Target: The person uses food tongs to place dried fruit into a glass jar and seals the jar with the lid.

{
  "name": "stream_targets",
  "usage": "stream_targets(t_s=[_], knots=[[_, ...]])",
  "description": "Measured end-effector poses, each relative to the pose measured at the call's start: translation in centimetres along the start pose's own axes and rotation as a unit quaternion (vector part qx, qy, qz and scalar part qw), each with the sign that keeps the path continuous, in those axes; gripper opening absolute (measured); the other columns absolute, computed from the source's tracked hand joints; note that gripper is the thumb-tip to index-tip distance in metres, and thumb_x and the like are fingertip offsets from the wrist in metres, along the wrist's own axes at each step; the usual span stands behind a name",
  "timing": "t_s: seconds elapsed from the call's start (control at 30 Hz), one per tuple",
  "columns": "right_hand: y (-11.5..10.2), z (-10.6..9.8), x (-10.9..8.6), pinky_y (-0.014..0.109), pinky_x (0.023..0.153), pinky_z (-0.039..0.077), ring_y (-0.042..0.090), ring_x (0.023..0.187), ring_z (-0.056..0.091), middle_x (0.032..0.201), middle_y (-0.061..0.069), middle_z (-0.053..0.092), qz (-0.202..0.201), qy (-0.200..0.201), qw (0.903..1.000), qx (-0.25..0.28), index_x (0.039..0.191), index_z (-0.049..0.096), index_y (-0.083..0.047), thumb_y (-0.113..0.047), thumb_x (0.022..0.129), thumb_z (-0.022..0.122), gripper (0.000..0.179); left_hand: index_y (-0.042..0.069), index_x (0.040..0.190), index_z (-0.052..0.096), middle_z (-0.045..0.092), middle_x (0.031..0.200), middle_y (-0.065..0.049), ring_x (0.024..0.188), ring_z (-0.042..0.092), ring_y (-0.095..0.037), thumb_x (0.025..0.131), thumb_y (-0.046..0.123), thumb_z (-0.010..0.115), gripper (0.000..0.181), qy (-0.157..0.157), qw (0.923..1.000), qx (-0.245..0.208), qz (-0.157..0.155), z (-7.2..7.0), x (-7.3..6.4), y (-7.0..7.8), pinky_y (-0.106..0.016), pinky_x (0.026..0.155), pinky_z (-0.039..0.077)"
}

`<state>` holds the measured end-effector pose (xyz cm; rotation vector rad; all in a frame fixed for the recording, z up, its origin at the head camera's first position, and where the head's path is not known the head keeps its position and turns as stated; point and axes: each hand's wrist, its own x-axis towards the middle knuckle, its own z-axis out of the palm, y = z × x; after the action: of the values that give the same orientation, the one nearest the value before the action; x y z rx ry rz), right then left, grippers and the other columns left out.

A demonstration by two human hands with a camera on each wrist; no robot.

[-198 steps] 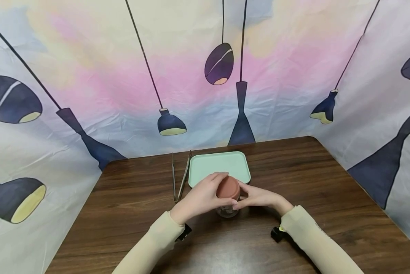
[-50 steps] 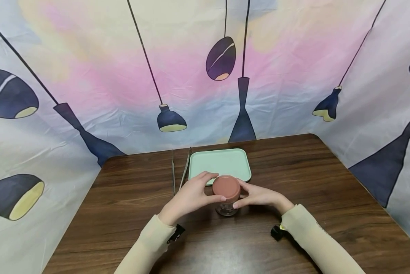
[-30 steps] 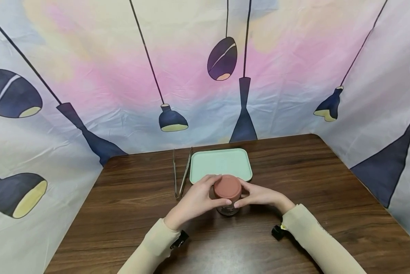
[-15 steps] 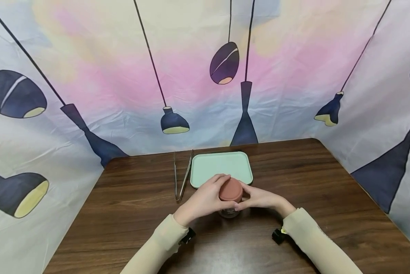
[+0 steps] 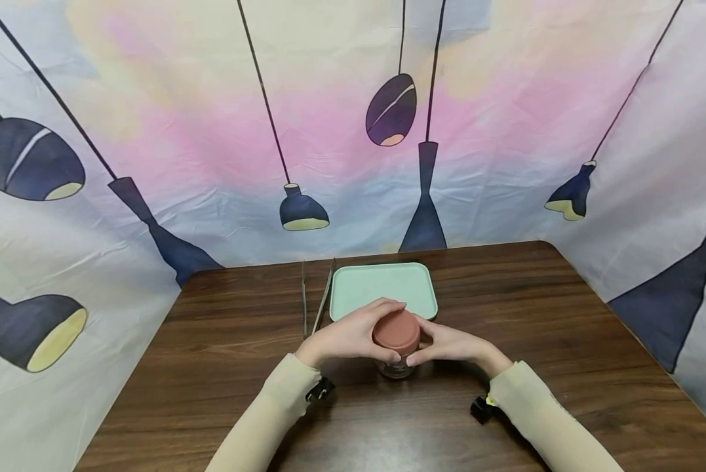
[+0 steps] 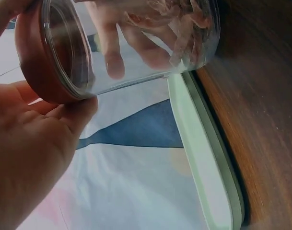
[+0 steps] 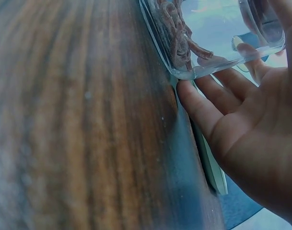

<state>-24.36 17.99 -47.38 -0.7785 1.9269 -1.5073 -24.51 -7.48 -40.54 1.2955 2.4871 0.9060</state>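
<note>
A clear jar [image 5: 395, 370] with a reddish-brown lid [image 5: 396, 330] stands upright on the table in the head view. My left hand [image 5: 353, 333] grips the lid, thumb at the near side and fingers round the far side. From the right, my right hand [image 5: 455, 345] holds the jar's body below the lid. Brown twisted dried strips [image 6: 186, 31] lie at the jar's bottom in the left wrist view, with plenty of air above them. In the right wrist view, the fingers [image 7: 222, 96] curl round the clear wall. The lid sits on the jar's mouth.
Behind the jar lies a pale green tray [image 5: 382, 283]. Metal tongs [image 5: 323, 298] lie open to its left, their near end hidden by my left hand. The brown wooden table [image 5: 535, 314] reaches back to a hanging cloth [image 5: 353, 170] printed with lamps.
My left hand has repeatedly shifted round the lid, its fingers loosening and closing again; lately it turned slightly leftward. The right hand keeps holding the jar, which stays in place.
</note>
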Motion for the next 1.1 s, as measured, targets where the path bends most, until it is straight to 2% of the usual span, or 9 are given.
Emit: stream_targets(t_s=[0.1, 0.23, 0.4, 0.63, 0.73, 0.83, 1.1], knots=[[-0.2, 0.2, 0.2, 0.042, 0.112, 0.036, 0.021, 0.146, 0.031, 0.164, 0.004, 0.023, 0.002, -0.003, 1.0, 0.0, 0.163, 0.011, -0.021, -0.026, 0.091, 0.078, 0.098, 0.012, 0.16, 0.028, 0.045, 0.148, -0.003, 0.121, 0.051, -0.011, 0.083, 0.041, 0.083, 0.099, 0.01, 0.9996, -0.021, -0.015, 0.3, -0.4, 0.0, -0.03, 0.099, 0.045], [-0.6, 0.3, 0.3, 0.043, 0.112, 0.036, 0.021, 0.146, 0.033, 0.162, 0.002, 0.027, 0.003, -0.01, 0.9999, -0.001, 0.162, 0.015, -0.024, -0.026, 0.091, 0.077, 0.095, 0.016, 0.163, 0.017, 0.041, 0.153, -0.005, 0.126, 0.05, -0.013, 0.081, 0.046, 0.084, 0.11, 0.062, 0.9953, -0.05, -0.055, 1.2, -1.4, 0.7, -0.036, 0.101, 0.045], [-0.9, 0.0, 0.4, 0.042, 0.112, 0.035, 0.021, 0.147, 0.031, 0.162, 0.002, 0.026, -0.003, -0.01, 0.9999, -0.009, 0.162, 0.014, -0.024, -0.025, 0.091, 0.077, 0.095, 0.012, 0.162, 0.021, 0.038, 0.154, -0.009, 0.129, 0.05, -0.019, 0.082, 0.054, 0.08, 0.108, 0.127, 0.9858, -0.054, -0.097, 2.5, -2.3, 2.2, -0.043, 0.102, 0.045], [-1.1, -0.3, 0.5, 0.039, 0.108, 0.041, 0.024, 0.142, 0.037, 0.159, 0.007, 0.03, -0.009, -0.013, 0.9998, -0.008, 0.162, 0.013, -0.02, -0.027, 0.091, 0.077, 0.096, 0.008, 0.156, 0.036, 0.044, 0.151, -0.009, 0.127, 0.053, -0.022, 0.084, 0.055, 0.078, 0.096, 0.178, 0.9777, -0.003, -0.111, 3.2, -1.9, 3.1, -0.043, 0.097, 0.049], [-0.8, -0.2, 0.4, 0.038, 0.106, 0.042, 0.023, 0.141, 0.039, 0.159, 0.006, 0.03, -0.003, -0.011, 0.9999, -0.002, 0.163, 0.011, -0.022, -0.027, 0.091, 0.077, 0.097, 0.008, 0.153, 0.042, 0.047, 0.149, -0.007, 0.125, 0.055, -0.021, 0.084, 0.053, 0.079, 0.09, 0.172, 0.9799, 0.009, -0.1, 3.1, -1.7, 2.9, -0.04, 0.096, 0.05], [-0.5, 0.1, 0.1, 0.037, 0.107, 0.041, 0.022, 0.142, 0.038, 0.161, 0.005, 0.027, 0.005, -0.001, 1.0, -0.006, 0.163, 0.01, -0.024, -0.027, 0.091, 0.078, 0.1, 0.009, 0.15, 0.045, 0.048, 0.149, -0.005, 0.122, 0.056, -0.019, 0.084, 0.048, 0.081, 0.085, 0.152, 0.9847, 0.008, -0.084, 2.9, -1.7, 2.5, -0.038, 0.095, 0.05], [-0.3, 0.3, -0.1, 0.043, 0.113, 0.035, 0.023, 0.148, 0.028, 0.165, 0.005, 0.018, 0.014, 0.002, 0.9998, -0.012, 0.163, 0.008, -0.022, -0.028, 0.09, 0.078, 0.101, 0.012, 0.15, 0.047, 0.049, 0.148, -0.003, 0.125, 0.054, -0.018, 0.081, 0.048, 0.084, 0.087, 0.104, 0.9935, -0.014, -0.044, 1.9, -1.6, 1.2, -0.036, 0.098, 0.048]])
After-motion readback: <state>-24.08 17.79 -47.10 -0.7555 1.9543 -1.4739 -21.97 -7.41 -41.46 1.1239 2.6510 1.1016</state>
